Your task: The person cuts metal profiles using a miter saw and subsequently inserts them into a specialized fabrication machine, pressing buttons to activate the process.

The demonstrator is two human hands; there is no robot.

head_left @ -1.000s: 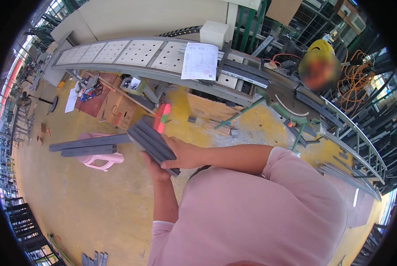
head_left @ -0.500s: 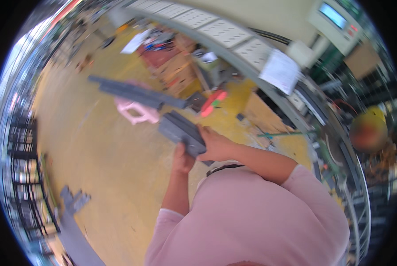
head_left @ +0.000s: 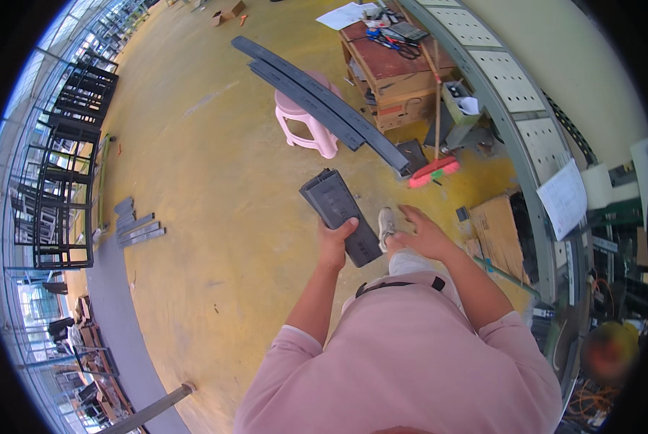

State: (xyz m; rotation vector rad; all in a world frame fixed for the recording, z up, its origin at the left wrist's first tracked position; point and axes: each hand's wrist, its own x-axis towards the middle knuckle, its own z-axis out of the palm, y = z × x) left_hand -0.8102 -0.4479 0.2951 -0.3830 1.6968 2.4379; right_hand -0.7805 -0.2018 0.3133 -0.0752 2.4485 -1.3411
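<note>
A short bundle of dark grey metal profiles (head_left: 342,220) is gripped in my left hand (head_left: 334,244), its thumb lying across the top face. The bundle slants over the floor in front of my belly. My right hand (head_left: 426,233) hangs apart from it, to its right, fingers spread and holding nothing. Farther off, several long dark grey profiles (head_left: 316,98) lie across a pink plastic stool (head_left: 295,124), sticking out well past it on both sides.
A wooden cabinet (head_left: 396,87) with scissors (head_left: 392,40) on top stands beyond the stool. A red broom (head_left: 434,171) leans beside it. Along the right runs a long machine frame (head_left: 526,123). Cut metal pieces (head_left: 137,226) lie on the floor at left, near black racks (head_left: 63,173).
My right hand has let go of the bundle and moved right. The left hand keeps hold of it. My view has turned, so the stool and cabinet sit farther right.
</note>
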